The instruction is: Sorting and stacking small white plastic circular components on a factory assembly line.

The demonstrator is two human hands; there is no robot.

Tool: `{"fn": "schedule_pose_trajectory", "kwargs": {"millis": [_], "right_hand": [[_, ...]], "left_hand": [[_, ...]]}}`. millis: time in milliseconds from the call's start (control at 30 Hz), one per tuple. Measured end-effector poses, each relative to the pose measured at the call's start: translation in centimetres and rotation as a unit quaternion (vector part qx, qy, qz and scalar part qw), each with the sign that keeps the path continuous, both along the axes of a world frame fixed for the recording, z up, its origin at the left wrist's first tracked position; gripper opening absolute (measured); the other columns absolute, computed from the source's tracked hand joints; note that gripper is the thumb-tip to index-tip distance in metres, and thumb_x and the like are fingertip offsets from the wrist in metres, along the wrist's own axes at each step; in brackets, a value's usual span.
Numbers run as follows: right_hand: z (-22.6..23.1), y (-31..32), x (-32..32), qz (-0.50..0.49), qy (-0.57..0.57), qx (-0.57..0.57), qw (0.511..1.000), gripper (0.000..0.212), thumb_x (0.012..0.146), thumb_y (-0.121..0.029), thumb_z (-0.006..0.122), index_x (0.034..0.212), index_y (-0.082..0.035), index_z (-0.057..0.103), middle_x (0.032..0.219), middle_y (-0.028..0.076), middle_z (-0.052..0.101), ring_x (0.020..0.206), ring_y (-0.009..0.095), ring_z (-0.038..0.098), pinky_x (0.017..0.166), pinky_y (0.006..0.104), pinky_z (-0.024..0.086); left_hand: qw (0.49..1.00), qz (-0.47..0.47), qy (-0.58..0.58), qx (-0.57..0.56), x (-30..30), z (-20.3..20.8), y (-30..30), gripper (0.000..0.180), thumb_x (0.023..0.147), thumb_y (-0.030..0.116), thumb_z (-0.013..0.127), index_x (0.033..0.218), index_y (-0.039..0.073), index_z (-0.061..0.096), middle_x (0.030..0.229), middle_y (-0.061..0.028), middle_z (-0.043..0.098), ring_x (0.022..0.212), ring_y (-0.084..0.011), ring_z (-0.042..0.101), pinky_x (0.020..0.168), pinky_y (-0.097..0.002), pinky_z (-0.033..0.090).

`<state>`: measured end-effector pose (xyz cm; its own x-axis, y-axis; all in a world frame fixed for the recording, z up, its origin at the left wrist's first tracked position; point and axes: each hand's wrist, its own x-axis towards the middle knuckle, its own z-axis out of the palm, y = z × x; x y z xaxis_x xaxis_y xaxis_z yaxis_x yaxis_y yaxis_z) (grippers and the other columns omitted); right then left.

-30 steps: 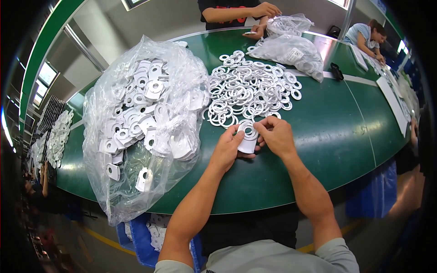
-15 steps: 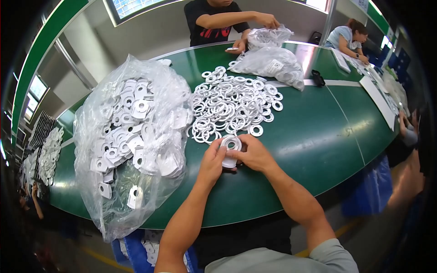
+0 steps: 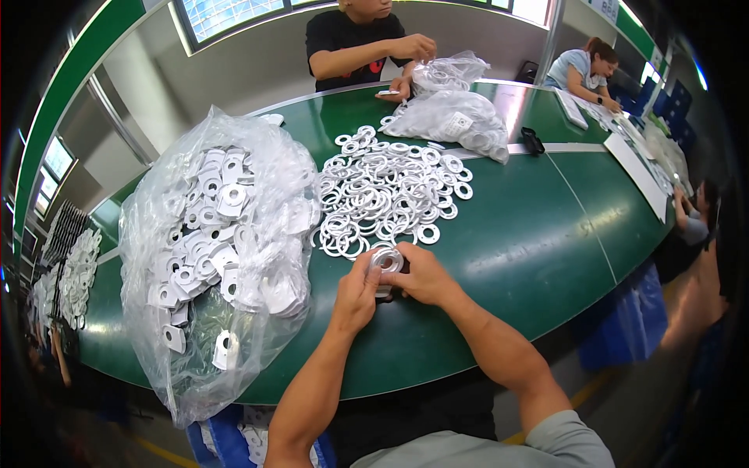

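Observation:
Both of my hands grip one white plastic part point(image 3: 385, 260) with a round ring-shaped top and a hole in it, held over the near part of the table. My left hand point(image 3: 357, 292) is closed on its left side, the thumb along the near face. From the right, my right hand point(image 3: 424, 274) is closed on it too, with the thumb reaching across the front. My fingers hide its lower portion. Just beyond lies a heap of white rings point(image 3: 382, 195). To the left, a large clear plastic bag point(image 3: 226, 312) holds many white plates with round holes point(image 3: 204, 257).
The green table point(image 3: 515, 242) curves around in front of me. A tied clear bag of white parts point(image 3: 456, 125) lies behind the ring heap, beside a small black object point(image 3: 533, 141). Across the table a person point(image 3: 351, 47) handles parts; another person point(image 3: 581, 74) works at the far right.
The whole view has shifted slightly, so the table sits lower and farther left. My hands keep hold of the white part, my right fingers closing further round it. The person opposite lowers a hand toward the bag.

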<state>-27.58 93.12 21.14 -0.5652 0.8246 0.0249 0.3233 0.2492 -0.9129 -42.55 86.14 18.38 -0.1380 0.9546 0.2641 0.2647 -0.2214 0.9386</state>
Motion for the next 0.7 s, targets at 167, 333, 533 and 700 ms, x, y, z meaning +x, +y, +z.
{"fn": "schedule_pose_trajectory", "kwargs": {"millis": [167,333,533,700], "right_hand": [[-1.2,0.3,0.4,0.017,-0.025,0.099,0.995,0.032,0.077,-0.013,0.075,0.093,0.0,0.051,0.085,0.01,0.059,0.076,0.02,0.06,0.064,0.0356,0.047],[-1.7,-0.4,-0.1,-0.014,-0.008,0.256,0.967,0.033,0.076,-0.012,0.076,0.094,0.0,0.052,0.084,0.01,0.06,0.074,0.019,0.06,0.063,0.0339,0.047],[-1.7,0.7,0.7,0.045,0.125,-0.133,0.982,0.024,0.081,-0.009,0.074,0.094,0.0,0.054,0.076,0.007,0.064,0.053,0.009,0.059,0.049,0.0214,0.048],[-1.8,0.8,0.7,0.031,0.14,-0.152,0.978,0.024,0.081,-0.006,0.073,0.096,0.001,0.056,0.077,0.007,0.064,0.057,0.01,0.061,0.05,0.0221,0.049]], "left_hand": [[1.0,-0.03,-0.006,0.006,0.0,-0.4,0.3,0.031,0.1,0.019,0.045,0.127,0.004,0.051,0.104,-0.0121,0.065,0.088,-0.0165,0.063,0.075,-0.029,0.051],[0.989,-0.087,-0.107,-0.055,-0.2,0.3,-0.2,0.035,0.101,0.021,0.046,0.132,0.003,0.047,0.11,-0.0086,0.063,0.097,-0.0147,0.059,0.085,-0.0275,0.048],[0.996,-0.05,-0.07,-0.027,-0.8,0.4,0.0,0.044,0.099,0.021,0.05,0.141,0.006,0.042,0.112,-0.0091,0.062,0.099,-0.0131,0.057,0.089,-0.0265,0.045],[0.99,-0.081,-0.115,-0.022,-0.9,0.2,0.2,0.049,0.097,0.005,0.048,0.145,0.009,0.037,0.112,-0.0115,0.062,0.092,-0.0141,0.059,0.081,-0.0267,0.049]]}}
